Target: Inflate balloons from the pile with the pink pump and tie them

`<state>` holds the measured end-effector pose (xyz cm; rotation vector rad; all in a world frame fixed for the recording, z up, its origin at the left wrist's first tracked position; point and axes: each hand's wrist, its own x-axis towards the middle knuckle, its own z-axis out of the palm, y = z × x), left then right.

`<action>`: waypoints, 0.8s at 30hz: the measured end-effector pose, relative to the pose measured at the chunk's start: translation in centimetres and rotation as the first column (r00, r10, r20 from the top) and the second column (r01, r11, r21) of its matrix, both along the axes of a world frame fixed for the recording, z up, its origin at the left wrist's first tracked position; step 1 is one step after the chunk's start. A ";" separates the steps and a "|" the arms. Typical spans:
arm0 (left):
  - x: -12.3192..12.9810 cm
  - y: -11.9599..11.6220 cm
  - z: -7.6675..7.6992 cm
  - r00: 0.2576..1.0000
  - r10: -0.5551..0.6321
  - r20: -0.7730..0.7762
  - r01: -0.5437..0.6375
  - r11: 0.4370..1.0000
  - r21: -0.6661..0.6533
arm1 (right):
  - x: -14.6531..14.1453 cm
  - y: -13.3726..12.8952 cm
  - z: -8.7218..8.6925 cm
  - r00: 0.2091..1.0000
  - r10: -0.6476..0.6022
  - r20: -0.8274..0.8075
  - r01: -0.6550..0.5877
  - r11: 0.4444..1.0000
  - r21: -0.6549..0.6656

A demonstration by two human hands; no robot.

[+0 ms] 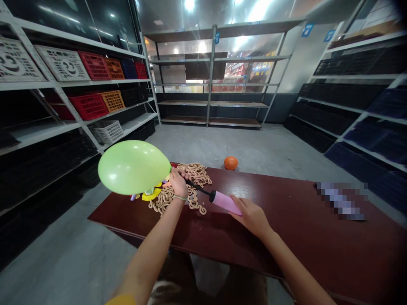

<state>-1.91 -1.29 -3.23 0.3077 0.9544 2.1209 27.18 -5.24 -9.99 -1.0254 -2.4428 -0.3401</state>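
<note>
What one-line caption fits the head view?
Left hand at the neck of an inflated green balloon, right hand on a pink pump, over a dark red table.

The balloon (pixel 134 167) at nine o'clock looks smooth and glossy, the pump (pixel 226 203) at five smooth plastic, the table (pixel 219 237) at six glossy.

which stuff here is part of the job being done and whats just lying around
In use:
green balloon, neck in the left hand
pink pump, in the right hand

Lying about:
tan coiled pile
yellow piece by it, possibly a spare
orange ball beyond the table
red crates on shelves
</note>
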 end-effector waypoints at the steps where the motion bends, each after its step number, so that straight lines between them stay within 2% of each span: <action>1: 0.4 -0.1 -0.3 1.000 0.022 -0.017 -0.022 1.000 0.006 | -0.1 -0.3 -0.3 1.000 -0.015 0.000 0.015 1.000 0.007; 3: 1.2 -0.4 -0.9 0.997 0.048 -0.063 -0.047 0.999 0.026 | -1.1 -0.8 -0.6 0.999 -0.044 -0.016 0.044 0.999 0.003; 8: 3.1 -1.1 -1.8 0.993 0.002 -0.121 0.002 0.999 0.034 | -5.0 -1.1 -0.3 0.992 -0.087 -0.094 0.078 0.992 -0.095; 11: 3.4 -1.3 -1.9 0.991 -0.016 -0.129 0.020 0.999 0.035 | -6.1 -1.3 -0.1 0.991 -0.075 -0.110 0.060 0.989 -0.133; 14: 2.8 -1.2 -1.6 0.990 -0.034 -0.140 0.037 0.999 0.024 | -5.0 -1.5 -0.2 0.993 -0.043 -0.105 0.030 0.991 -0.127; 21: 0.7 0.3 0.6 0.993 -0.041 -0.113 0.050 0.995 0.084 | 1.4 -1.6 -0.5 0.998 -0.047 -0.042 0.046 0.999 -0.023; 24: 0.3 0.5 0.8 0.997 -0.008 -0.080 0.017 0.994 0.104 | 1.6 -1.4 -0.4 0.998 -0.055 -0.018 0.055 0.998 -0.003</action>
